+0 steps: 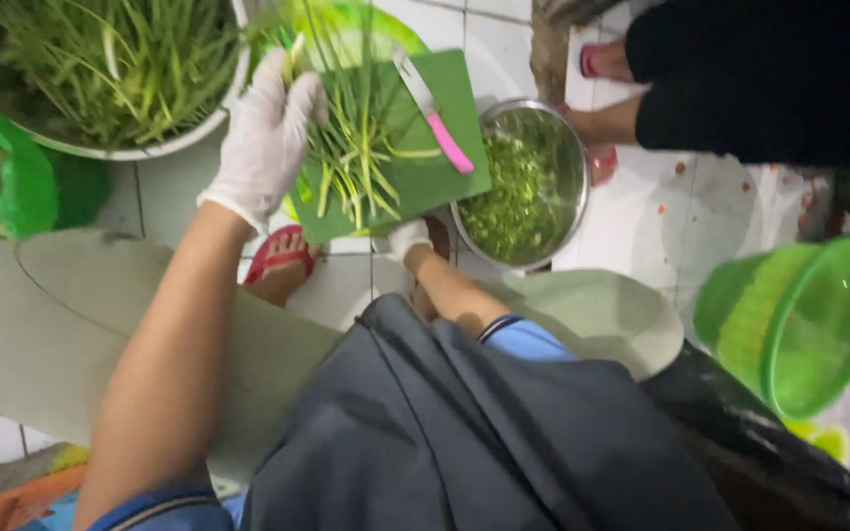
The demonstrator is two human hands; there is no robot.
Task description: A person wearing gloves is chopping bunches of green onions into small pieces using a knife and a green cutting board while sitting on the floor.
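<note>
I see the green cutting board (435, 172) on the floor; my gloved left hand (266, 133) closes on a bunch of green stalks (351, 162) over it. My right hand (407, 238) grips the board's near edge, and a pink-handled knife (435, 116) lies on the board.

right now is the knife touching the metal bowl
Apart. In the head view the knife lies on the green cutting board, and a strip of board shows between its pink handle and the rim of the metal bowl.
</note>
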